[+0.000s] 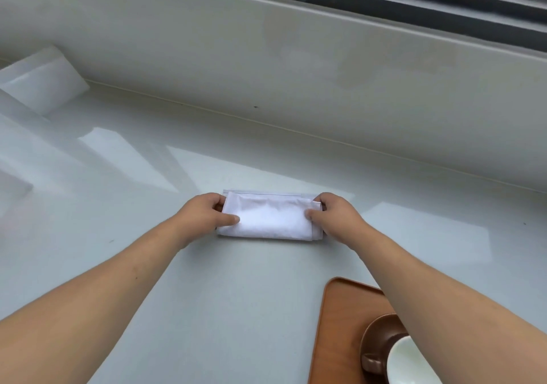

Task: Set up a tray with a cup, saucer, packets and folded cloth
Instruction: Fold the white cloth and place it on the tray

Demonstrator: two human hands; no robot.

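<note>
A white cloth (270, 218), folded into a narrow rectangle, lies on the pale grey counter (207, 295). My left hand (204, 213) grips its left end, thumb on top and fingers curled over the far edge. My right hand (333, 215) grips its right end the same way. At the lower right sits a brown wooden tray (340, 303). On it stands a brown saucer (376, 336) with a cup (405, 360) that is white inside; my right forearm hides part of both. No packets are in view.
A low pale ledge (266, 67) runs along the back of the counter, under a dark window frame (384, 2). A white translucent block (44, 82) leans at the far left. The tray runs out of the frame at the bottom right.
</note>
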